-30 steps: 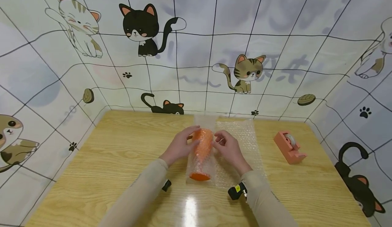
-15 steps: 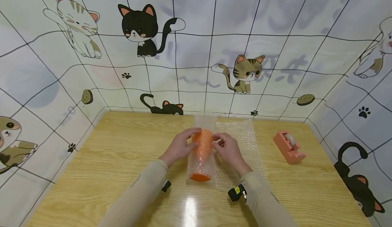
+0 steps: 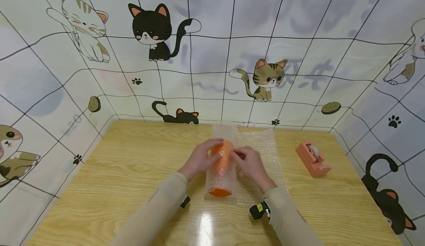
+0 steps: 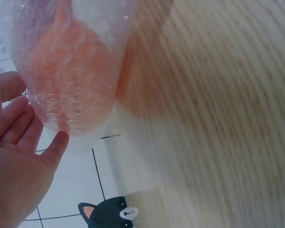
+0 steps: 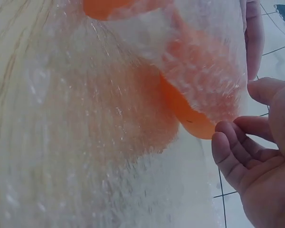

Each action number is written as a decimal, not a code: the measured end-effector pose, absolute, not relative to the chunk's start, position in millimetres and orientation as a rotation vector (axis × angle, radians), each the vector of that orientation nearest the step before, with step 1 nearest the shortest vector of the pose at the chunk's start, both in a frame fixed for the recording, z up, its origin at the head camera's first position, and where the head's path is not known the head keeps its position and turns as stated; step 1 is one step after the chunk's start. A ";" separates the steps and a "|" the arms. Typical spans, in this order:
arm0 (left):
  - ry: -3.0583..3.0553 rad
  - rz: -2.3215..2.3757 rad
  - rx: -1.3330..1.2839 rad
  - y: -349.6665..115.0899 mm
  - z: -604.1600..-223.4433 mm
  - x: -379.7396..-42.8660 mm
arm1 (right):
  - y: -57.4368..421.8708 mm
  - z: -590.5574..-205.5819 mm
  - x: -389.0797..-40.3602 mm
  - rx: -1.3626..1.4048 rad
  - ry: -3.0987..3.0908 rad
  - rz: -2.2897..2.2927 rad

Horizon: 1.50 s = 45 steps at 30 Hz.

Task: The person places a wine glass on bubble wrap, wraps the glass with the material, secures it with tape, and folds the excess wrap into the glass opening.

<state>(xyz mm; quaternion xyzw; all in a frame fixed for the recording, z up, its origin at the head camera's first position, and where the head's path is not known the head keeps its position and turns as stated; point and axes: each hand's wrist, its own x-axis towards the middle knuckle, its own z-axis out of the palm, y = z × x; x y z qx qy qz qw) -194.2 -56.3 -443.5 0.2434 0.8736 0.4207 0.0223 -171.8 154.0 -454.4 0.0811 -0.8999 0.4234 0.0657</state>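
An orange goblet (image 3: 223, 146) lies on its side, its round foot toward me and its bowl toward the wall. Bubble wrap (image 3: 260, 153) goes over it and spreads flat to its right. My left hand (image 3: 200, 158) holds the wrapped bowl from the left; in the left wrist view its fingertips (image 4: 61, 137) touch the wrap at the bowl's end. From the right, my right hand (image 3: 251, 163) pinches the wrap's edge beside the bowl. The right wrist view shows that edge running slantwise across the bowl, with a strip of bare orange goblet (image 5: 187, 111) below it.
A pink tape dispenser (image 3: 313, 160) with a roll of clear tape stands on the right of the wooden table (image 3: 142, 146). Cat-print sheeting (image 3: 212, 72) walls in the back and both sides. Each wrist carries a small black camera (image 3: 259, 210).
Both hands and the wrapped goblet have shifted slightly right. The fingers of my right hand have closed in on the wrap's edge. The tape dispenser has stayed put.
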 end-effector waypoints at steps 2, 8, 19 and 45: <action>2.713 1.311 0.773 -54.8 -443.7 -193.5 | 153.3 -452.5 -170.9 0.226 -2.747 1.268; 2.734 1.343 0.722 -50.9 -443.3 -192.0 | 150.9 -450.5 -170.6 0.171 -2.790 1.263; 2.748 1.369 0.381 -52.8 -448.1 -190.9 | 150.8 -451.6 -169.3 0.143 -2.778 1.312; 2.647 1.392 0.542 -73.7 -448.9 -194.0 | 142.7 -456.9 -166.0 0.029 -2.758 1.478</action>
